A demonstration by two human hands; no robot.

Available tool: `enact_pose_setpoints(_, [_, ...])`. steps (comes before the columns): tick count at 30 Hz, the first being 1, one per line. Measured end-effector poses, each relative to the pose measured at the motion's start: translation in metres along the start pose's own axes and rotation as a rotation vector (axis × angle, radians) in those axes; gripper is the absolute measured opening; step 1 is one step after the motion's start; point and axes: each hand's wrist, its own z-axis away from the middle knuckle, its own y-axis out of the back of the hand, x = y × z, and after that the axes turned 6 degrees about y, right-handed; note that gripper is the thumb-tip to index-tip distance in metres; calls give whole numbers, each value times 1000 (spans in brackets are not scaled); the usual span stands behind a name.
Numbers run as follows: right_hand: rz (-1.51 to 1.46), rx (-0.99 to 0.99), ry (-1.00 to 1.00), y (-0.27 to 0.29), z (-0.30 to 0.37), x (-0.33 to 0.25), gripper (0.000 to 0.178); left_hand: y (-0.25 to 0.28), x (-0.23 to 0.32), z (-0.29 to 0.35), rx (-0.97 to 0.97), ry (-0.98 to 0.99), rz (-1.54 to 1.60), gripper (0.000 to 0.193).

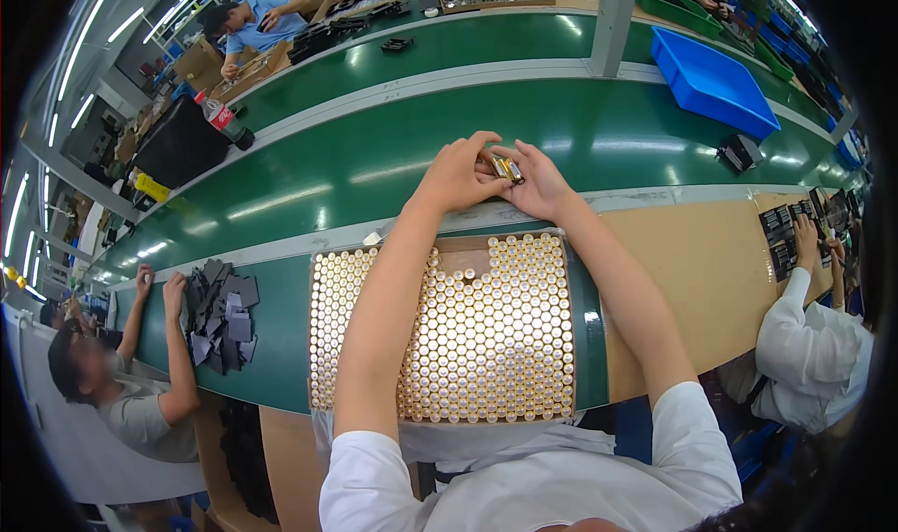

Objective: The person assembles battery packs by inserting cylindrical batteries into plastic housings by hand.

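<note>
Nearest the lens, at the lower centre of the frame, white short sleeves [524, 480] are seen, and two bare forearms are stretched upward from them across a shallow tray [580, 345] packed with upright gold-topped cylindrical cells [496, 335]. One small patch of brown tray floor is left bare near the tray's upper edge, between the two forearms. The tray is set on a green belt surface, with a tan worktop [711, 270] just beside it to the right.

Above the tray, at the centre of the frame, the left hand [456, 174] and the right hand [538, 188] are brought together over the pale strip that edges the belt. A few small gold-and-dark cells [507, 168] are pinched between the fingertips of both hands, the fingers of each curled around them.

At the lower left, a heap of dark grey flat parts [223, 315] is handled by a seated person's hands [159, 284]. At the right edge, another person in white is bent over a black tray [784, 237].

Farther up, a broad green conveyor [393, 148] is crossed by a grey post. A small black part [739, 152] is left on it at the right, a blue bin [716, 83] is placed beyond that, and a bottle with a red label [223, 120] is laid at the upper left.
</note>
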Motion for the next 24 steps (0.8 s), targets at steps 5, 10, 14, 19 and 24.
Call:
enact_pose_setpoints(5, [40,26,-9,0,1,-1,51,-8,-2,-7,176,-84,-64,72])
enact_pose_setpoints(10, [73,24,30,-3,1,4,57,-16,-3,-7,78,-156,13,74])
enact_pose_setpoints(14, [-155,-288,-56,30,-5,-5,55,-15,3,-5,164,-227,-136,76])
enact_pose_setpoints(19, [-2,-40,-16,4,-2,1,51,0,3,2,14,-30,-146,78])
enact_pose_setpoints(24, [-46,-35,-41,11,-4,0,50,-5,2,-2,145,-114,-47,83])
